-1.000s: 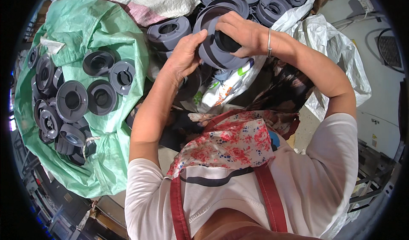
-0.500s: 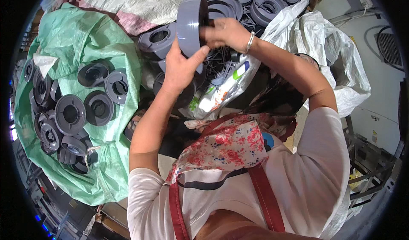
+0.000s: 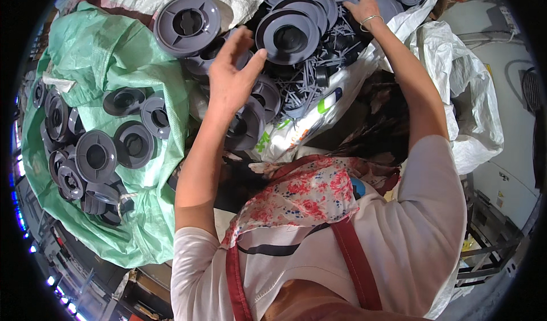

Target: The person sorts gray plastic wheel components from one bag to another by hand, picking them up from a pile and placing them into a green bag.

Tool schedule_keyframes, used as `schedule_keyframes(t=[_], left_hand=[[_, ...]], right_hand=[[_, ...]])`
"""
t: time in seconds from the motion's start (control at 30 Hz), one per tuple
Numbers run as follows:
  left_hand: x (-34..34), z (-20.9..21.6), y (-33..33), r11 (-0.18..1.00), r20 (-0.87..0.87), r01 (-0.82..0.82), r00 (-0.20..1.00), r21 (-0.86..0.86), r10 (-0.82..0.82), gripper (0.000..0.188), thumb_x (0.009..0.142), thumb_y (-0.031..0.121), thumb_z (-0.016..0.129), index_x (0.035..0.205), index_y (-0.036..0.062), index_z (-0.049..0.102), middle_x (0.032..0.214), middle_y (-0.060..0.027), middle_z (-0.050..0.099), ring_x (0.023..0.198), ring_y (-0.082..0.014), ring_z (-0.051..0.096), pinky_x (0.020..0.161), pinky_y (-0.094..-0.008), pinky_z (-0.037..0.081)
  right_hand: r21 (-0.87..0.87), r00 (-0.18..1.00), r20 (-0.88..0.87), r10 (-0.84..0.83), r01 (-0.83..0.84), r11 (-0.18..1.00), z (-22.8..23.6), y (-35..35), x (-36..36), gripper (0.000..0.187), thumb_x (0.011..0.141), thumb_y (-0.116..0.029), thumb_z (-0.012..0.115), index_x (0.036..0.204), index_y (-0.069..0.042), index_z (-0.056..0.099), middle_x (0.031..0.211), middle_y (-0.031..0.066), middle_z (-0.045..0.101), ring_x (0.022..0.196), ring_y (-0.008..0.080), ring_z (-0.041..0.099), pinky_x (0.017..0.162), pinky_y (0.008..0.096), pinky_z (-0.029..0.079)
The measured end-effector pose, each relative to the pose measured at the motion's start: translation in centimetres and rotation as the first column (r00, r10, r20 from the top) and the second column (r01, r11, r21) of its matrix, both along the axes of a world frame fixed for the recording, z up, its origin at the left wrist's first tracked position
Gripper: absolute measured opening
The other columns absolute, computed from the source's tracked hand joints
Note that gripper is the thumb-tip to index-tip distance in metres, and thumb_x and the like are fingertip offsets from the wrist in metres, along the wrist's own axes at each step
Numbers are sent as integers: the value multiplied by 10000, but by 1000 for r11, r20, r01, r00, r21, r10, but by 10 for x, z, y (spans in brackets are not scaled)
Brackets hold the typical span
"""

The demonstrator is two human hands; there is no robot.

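Over the pile, my left hand [image 3: 232, 73] is open, fingers and thumb apart, holding nothing. Just beyond it, at the left, is a round grey plastic flanged ring [image 3: 212, 29] with a dark spoked centre. My right hand [image 3: 364, 10] reaches to the far right, thumb and fingers spread against a large grey plastic part [image 3: 386, 1]; its fingertips partly blend with that part. Between the hands lie several more grey flanged rings [image 3: 312, 33], overlapping one another. Thin grey plastic sticks [image 3: 307, 84] are heaped on the near side of these rings.
At the left stands a green woven sack [image 3: 154, 213] with several grey rings in it. A white printed plastic bag [image 3: 299, 128] lies near the sticks. A crumpled white sack [image 3: 476, 101] is at the right, by a pale cabinet [image 3: 496, 178].
My left hand has let go of the large grey ring, which now lies to its left. My right hand has moved away from it to the far right, onto another grey part.
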State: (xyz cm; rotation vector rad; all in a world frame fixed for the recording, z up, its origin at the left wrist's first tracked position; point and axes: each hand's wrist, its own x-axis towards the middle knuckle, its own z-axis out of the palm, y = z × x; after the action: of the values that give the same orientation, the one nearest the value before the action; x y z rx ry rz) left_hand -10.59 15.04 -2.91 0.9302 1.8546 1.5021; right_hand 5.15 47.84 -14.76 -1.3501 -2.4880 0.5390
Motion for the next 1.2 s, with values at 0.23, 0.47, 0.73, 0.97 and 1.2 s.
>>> schedule_keyframes(t=[0.23, 0.47, 0.73, 0.97, 1.2], left_hand=[[4, -18, 26, 998, 776, -51, 631, 21, 16, 387, 801, 233, 656, 1058, -33, 539, 1019, -103, 601, 879, -174, 594, 825, -312, 453], [20, -3, 21, 981, -759, 192, 636, -16, -137, 603, 640, 247, 768, 1079, -51, 481, 965, -144, 594, 854, -205, 575, 752, -308, 456], [3, 8, -2, 990, 275, -117, 957, 82, 91, 509, 771, 318, 677, 1063, -55, 491, 970, -131, 582, 850, -198, 585, 752, -299, 481], [18, 9, -8, 968, 716, 73, 660, 239, -227, 410, 916, 297, 463, 1152, -37, 475, 1078, -113, 568, 961, -194, 575, 871, -360, 464], [11, 17, -18, 973, 705, 160, 670, 167, -231, 403, 907, 308, 481, 1147, -15, 483, 1090, -108, 568, 958, -184, 576, 861, -350, 474]], right_hand=[[264, 499, -384, 777, -747, 610, 79, -156, -7, 561, 703, -155, 713, 1193, -46, 463, 1162, 171, 513, 1061, 315, 509, 927, 367, 401], [-453, 637, 539, 551, -333, 827, -35, -156, 11, 484, 726, -366, 644, 965, 53, 613, 1018, 253, 588, 988, 335, 570, 852, 369, 454], [-104, 953, -94, 289, -298, 949, 61, -187, 3, 216, 766, -222, 618, 799, -11, 587, 943, 187, 589, 927, 351, 540, 806, 399, 440], [-265, 811, -413, 415, -543, 797, 159, -210, -5, 454, 673, -200, 703, 1055, -11, 544, 1119, 247, 481, 1005, 345, 509, 891, 350, 397], [132, 764, 24, 645, -642, 755, 166, -216, -11, 723, 581, -191, 752, 1210, -58, 420, 1088, 198, 401, 1043, 350, 427, 894, 367, 405]])
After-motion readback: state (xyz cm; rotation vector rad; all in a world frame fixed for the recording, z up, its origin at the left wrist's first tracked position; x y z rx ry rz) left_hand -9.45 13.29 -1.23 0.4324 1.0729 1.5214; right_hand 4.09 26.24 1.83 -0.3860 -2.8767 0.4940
